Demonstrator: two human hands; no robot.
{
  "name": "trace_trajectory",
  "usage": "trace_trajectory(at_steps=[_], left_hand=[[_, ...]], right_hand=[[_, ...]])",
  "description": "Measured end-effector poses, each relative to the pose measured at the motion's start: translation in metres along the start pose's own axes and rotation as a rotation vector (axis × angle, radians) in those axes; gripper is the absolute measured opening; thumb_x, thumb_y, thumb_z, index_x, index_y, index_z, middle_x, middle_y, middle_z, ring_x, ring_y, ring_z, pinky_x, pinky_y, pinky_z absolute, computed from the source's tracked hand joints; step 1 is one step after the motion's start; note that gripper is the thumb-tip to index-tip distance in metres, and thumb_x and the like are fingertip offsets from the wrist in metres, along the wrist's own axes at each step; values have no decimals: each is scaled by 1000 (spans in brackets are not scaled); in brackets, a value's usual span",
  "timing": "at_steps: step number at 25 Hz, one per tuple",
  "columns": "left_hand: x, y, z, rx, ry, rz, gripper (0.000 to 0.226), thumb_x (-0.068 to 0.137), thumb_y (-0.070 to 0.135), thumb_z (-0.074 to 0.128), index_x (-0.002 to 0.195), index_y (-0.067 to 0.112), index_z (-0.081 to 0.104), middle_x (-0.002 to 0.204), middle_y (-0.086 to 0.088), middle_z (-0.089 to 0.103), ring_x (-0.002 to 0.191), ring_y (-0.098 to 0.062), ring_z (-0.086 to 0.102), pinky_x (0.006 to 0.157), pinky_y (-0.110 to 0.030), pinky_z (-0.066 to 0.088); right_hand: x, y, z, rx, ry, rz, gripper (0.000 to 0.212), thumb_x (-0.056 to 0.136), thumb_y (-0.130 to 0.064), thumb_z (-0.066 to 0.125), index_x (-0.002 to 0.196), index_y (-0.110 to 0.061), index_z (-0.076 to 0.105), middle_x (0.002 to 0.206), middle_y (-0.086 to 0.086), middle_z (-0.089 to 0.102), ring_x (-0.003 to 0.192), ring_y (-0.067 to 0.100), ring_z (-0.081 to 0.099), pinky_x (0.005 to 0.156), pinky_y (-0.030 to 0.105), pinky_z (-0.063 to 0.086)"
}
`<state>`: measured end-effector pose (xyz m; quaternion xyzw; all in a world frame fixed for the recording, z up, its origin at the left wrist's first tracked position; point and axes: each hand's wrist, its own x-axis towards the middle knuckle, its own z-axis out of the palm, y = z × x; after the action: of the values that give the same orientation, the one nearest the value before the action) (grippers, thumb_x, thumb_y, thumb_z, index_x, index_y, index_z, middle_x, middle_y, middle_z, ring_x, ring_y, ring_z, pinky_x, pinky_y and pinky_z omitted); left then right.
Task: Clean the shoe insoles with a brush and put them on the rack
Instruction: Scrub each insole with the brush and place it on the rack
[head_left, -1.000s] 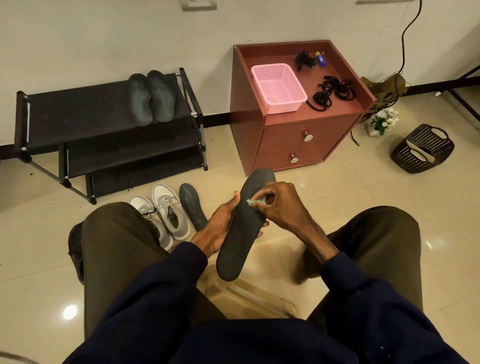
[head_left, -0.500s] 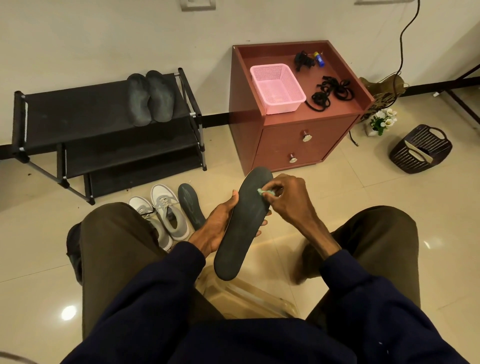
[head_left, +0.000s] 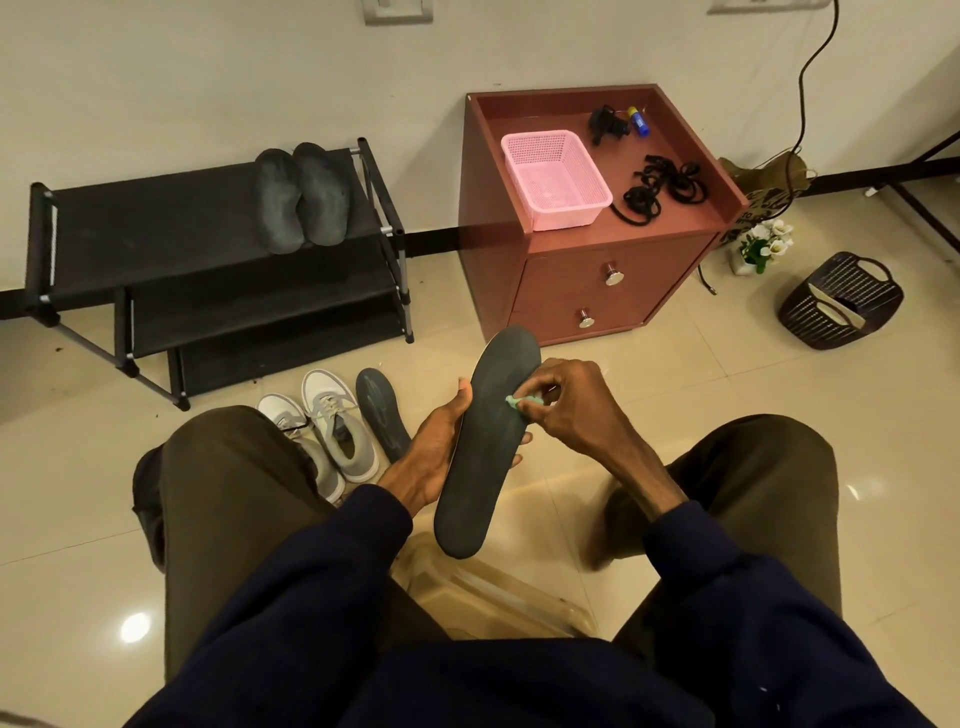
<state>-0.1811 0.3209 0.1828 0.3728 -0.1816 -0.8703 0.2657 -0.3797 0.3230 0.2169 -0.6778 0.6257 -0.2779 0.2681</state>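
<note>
Holding a dark insole up between the knees, left hand cupped along its left edge, grip closed round it with fingertips peeking out on the far side. Right hand pinched tight on a small green brush, head pressed against the insole's right edge about a third of the way down from the toe. Most of the brush buried in the fingers, so can't really make out its shape. Two more dark insoles lying side by side, touching, at the right end of the black shoe rack's top shelf. Another insole flat on the floor just beside a pair of grey sneakers, faint marking on it but not readable. No brand or writing legible anywhere. Pink basket and black laces on the reddish nightstand surface. Clear stool mostly hidden under the legs.
</note>
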Motion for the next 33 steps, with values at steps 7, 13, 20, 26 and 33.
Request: trace_trajectory(at_steps=[7, 13, 20, 26, 33], left_hand=[[-3, 3, 5, 57, -88, -54, 72, 103, 63, 31, 142, 6, 53, 139, -21, 61, 119, -37, 64, 105, -52, 48], [-2, 0, 1, 92, -70, -54, 73, 103, 64, 33, 146, 7, 50, 141, -22, 59, 127, -40, 59, 108, -53, 47], [0, -9, 8, 333, -163, -92, 70, 105, 60, 30, 142, 6, 54, 134, -22, 64, 117, -39, 64, 105, -55, 45], [0, -5, 5, 117, 48, -18, 64, 101, 60, 40, 140, 11, 55, 127, -22, 68, 116, -44, 66, 100, -59, 52], [2, -6, 3, 161, -119, -89, 74, 104, 64, 30, 146, 7, 50, 142, -22, 58, 125, -38, 59, 109, -53, 43]], right_hand=[[-1, 17, 1, -9, 326, 7, 12, 86, -13, 81, 98, -12, 80, 95, 0, 73, 79, 5, 65, 73, 19, 57], [2, 11, -2, 32, 189, 89, 8, 84, -16, 84, 90, -12, 81, 86, -1, 75, 68, 6, 66, 64, 16, 57], [0, 12, 0, 123, 504, 159, 11, 86, -11, 80, 95, -18, 78, 89, -7, 71, 80, 4, 68, 73, 26, 61], [-8, -15, 21, 188, -36, 4, 10, 83, -13, 84, 93, -14, 82, 90, -3, 72, 77, 14, 70, 68, 31, 63], [2, 21, -3, -46, 455, 65, 12, 87, -9, 78, 98, -14, 78, 95, -1, 71, 81, 4, 65, 74, 27, 61]])
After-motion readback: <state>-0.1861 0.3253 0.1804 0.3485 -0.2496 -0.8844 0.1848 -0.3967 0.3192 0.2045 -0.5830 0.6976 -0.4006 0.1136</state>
